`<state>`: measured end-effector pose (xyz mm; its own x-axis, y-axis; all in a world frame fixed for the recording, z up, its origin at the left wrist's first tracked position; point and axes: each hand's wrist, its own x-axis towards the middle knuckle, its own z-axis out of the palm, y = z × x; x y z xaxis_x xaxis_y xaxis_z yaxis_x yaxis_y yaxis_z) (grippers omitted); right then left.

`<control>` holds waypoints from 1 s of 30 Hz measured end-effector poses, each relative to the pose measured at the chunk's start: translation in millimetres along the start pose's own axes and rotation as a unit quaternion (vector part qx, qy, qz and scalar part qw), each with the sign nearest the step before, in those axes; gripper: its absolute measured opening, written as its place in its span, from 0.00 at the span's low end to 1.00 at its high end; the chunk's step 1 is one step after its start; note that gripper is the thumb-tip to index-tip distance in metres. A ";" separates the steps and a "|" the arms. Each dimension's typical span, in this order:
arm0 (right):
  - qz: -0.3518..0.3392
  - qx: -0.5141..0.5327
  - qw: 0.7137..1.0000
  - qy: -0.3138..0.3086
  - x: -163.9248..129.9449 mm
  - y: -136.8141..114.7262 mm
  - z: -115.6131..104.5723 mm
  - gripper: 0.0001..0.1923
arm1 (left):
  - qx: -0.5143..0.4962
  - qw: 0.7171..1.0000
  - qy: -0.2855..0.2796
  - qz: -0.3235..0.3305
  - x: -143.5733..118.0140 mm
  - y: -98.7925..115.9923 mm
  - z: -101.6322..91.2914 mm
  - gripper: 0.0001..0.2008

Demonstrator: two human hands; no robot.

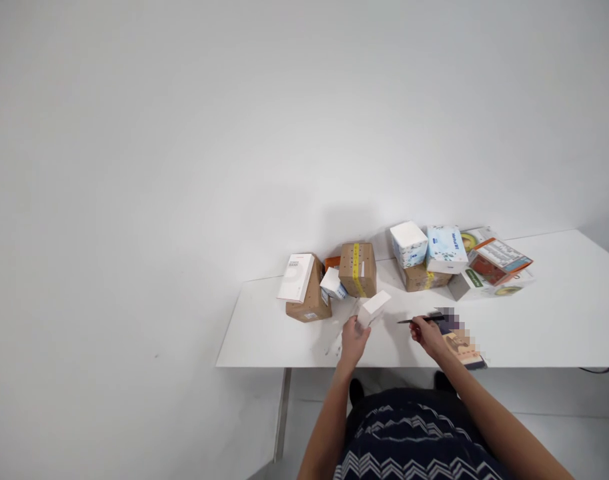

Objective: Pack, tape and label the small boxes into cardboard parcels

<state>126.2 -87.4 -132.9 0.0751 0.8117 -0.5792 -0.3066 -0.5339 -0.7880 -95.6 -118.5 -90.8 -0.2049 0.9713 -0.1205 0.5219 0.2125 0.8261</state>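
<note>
Left hand (353, 339) grips a small white box (373, 309) above the table (559, 313); right hand (427, 333) grips a pen (418, 321).

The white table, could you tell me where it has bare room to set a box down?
The white table is bare at its right end, past the printed cartons, and at the front left corner, before the brown box. The back middle is crowded with boxes. The left hand holds a white box; the right hand holds a pen.
</note>
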 end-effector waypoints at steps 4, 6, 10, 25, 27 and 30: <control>-0.033 0.050 0.998 0.008 -6.5 -13.3 11.2 0.14 | 0.119 0.992 0.008 0.035 0.7 20.0 -5.3 0.17; -0.041 0.057 0.998 0.008 -9.6 -15.8 16.3 0.14 | 0.165 0.986 -0.004 0.035 -0.2 22.8 -6.7 0.15; -0.049 0.064 0.997 0.014 -14.8 -17.4 18.9 0.13 | 0.210 0.977 -0.031 -0.011 -6.9 10.4 -13.0 0.22; -0.064 0.136 0.989 -0.003 -25.9 -31.0 25.5 0.12 | -0.079 0.990 0.006 -0.115 -12.3 -55.4 -32.5 0.20; -0.068 0.147 0.987 -0.006 -28.6 -35.9 26.8 0.12 | -0.091 0.992 0.015 -0.083 -8.4 -40.9 -36.4 0.20; -0.071 0.167 0.983 -0.007 -33.0 -43.7 29.9 0.12 | -0.066 0.997 0.028 -0.026 0.6 -9.7 -44.9 0.21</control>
<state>108.7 -83.7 -73.1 0.1273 0.8768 -0.4636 -0.5884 -0.3095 -0.7470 -137.9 -124.8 -74.1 -0.2777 0.9508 -0.1376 0.3969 0.2439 0.8848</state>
